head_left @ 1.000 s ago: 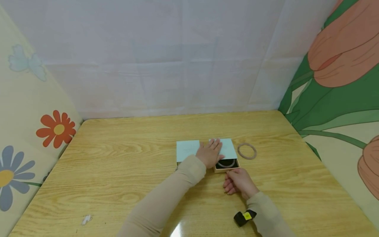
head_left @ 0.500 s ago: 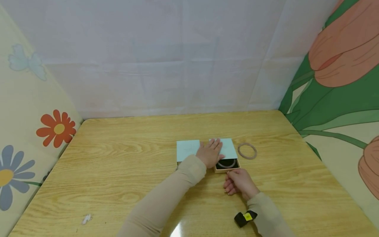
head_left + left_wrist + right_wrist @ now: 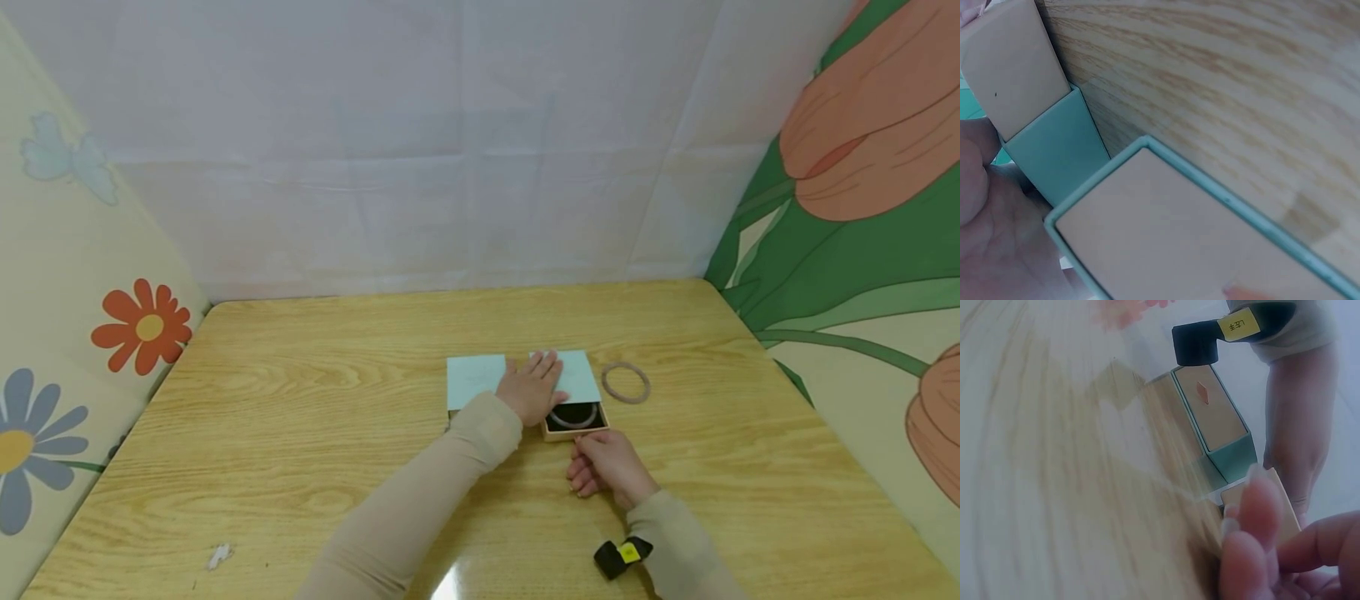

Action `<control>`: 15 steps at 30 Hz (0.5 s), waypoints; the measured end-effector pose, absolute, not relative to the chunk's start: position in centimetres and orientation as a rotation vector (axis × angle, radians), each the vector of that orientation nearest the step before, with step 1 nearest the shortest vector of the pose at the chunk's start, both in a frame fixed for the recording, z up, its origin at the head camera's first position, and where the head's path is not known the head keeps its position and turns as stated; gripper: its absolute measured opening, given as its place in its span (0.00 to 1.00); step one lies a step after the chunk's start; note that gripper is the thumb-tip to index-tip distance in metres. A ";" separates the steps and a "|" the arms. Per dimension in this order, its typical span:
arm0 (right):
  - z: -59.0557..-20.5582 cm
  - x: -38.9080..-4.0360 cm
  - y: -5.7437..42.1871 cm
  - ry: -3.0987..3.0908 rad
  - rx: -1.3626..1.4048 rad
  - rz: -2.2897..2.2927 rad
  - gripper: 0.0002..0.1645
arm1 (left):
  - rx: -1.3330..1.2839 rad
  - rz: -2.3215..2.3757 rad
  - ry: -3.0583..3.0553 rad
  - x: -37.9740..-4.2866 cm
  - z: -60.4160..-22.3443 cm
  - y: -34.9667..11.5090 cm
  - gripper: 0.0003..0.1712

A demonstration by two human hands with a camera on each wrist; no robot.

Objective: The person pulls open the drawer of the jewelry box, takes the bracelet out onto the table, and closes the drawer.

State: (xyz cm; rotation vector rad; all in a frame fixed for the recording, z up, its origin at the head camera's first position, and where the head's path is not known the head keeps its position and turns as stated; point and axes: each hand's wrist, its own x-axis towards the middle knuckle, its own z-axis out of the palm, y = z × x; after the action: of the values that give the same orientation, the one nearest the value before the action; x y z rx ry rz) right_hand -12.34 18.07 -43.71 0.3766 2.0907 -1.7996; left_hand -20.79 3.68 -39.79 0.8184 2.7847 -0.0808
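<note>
My left hand [image 3: 531, 393] lies flat, fingers spread, on the mint-green sleeve [image 3: 576, 377] of the right-hand slide box. From its near end a drawer [image 3: 576, 435] with a black lining sticks partly out, and a pinkish-grey bracelet [image 3: 573, 426] shows inside. At the drawer's front, the thumb and curled fingers of my right hand [image 3: 611, 468] pinch its lower edge. Directly left stands a second mint-green box [image 3: 474, 382], partly hidden by my left wrist. In the right wrist view its beige front [image 3: 1222, 428] bears a small orange tab [image 3: 1203, 392].
Another pinkish-grey bracelet [image 3: 627, 402] lies on the wooden table [image 3: 337, 375] just right of the boxes. A white scrap [image 3: 219, 556] is at the near left. A black strap with a yellow label [image 3: 628, 551] is on my right wrist. A white cloth [image 3: 450, 167] hangs behind.
The drawer has slid slightly farther out toward me, with my right hand moving along at its front. My left hand stays in place on the sleeve.
</note>
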 end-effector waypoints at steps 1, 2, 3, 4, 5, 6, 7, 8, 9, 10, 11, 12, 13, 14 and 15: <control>-43.7 -12.3 18.1 2.089 0.376 -1.801 0.15 | 0.818 -0.079 2.786 -20.8 -39.8 3.7 0.35; -43.7 -12.3 18.1 2.088 0.375 -1.802 0.15 | 0.818 -0.077 2.787 -20.8 -39.8 3.7 0.34; -43.7 -12.3 18.1 2.088 0.374 -1.803 0.16 | 0.818 -0.076 2.789 -20.8 -39.9 3.7 0.34; -43.6 -12.3 18.1 2.086 0.372 -1.804 0.15 | 0.818 -0.075 2.791 -20.8 -39.9 3.7 0.34; -43.6 -12.3 18.1 2.085 0.372 -1.804 0.15 | 0.819 -0.075 2.791 -20.8 -39.9 3.7 0.34; -43.6 -12.2 18.1 2.085 0.370 -1.805 0.15 | 0.820 -0.076 2.793 -20.8 -39.9 3.7 0.34; -43.5 -12.2 18.1 2.084 0.368 -1.805 0.15 | 0.820 -0.075 2.793 -20.8 -39.9 3.7 0.34; -43.5 -12.2 18.1 2.085 0.366 -1.805 0.15 | 0.819 -0.075 2.795 -20.8 -39.9 3.7 0.34; -43.5 -12.2 18.1 2.086 0.366 -1.804 0.15 | 0.818 -0.075 2.795 -20.8 -39.9 3.7 0.34; -43.5 -12.2 18.1 2.088 0.365 -1.803 0.15 | 0.817 -0.072 2.794 -20.8 -39.9 3.7 0.34; -43.5 -12.2 18.1 2.091 0.364 -1.801 0.15 | 0.817 -0.071 2.793 -20.9 -39.9 3.7 0.34; -43.5 -12.2 18.1 2.093 0.364 -1.799 0.16 | 0.815 -0.068 2.793 -20.9 -39.9 3.7 0.34; -43.5 -12.1 18.1 2.095 0.363 -1.796 0.15 | 0.814 -0.067 2.792 -20.9 -40.0 3.8 0.34; -43.5 -12.1 18.1 2.098 0.362 -1.793 0.15 | 0.812 -0.068 2.791 -20.9 -40.0 3.8 0.34; -43.5 -12.1 18.1 2.099 0.361 -1.791 0.15 | 0.813 -0.070 2.790 -21.0 -40.0 3.8 0.34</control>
State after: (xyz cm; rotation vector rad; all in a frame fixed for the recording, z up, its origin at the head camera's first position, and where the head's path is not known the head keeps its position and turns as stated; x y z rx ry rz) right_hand -12.11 18.06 -43.51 0.3605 2.0985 -1.7911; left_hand -20.96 3.81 -40.02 0.8129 2.7902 -0.0699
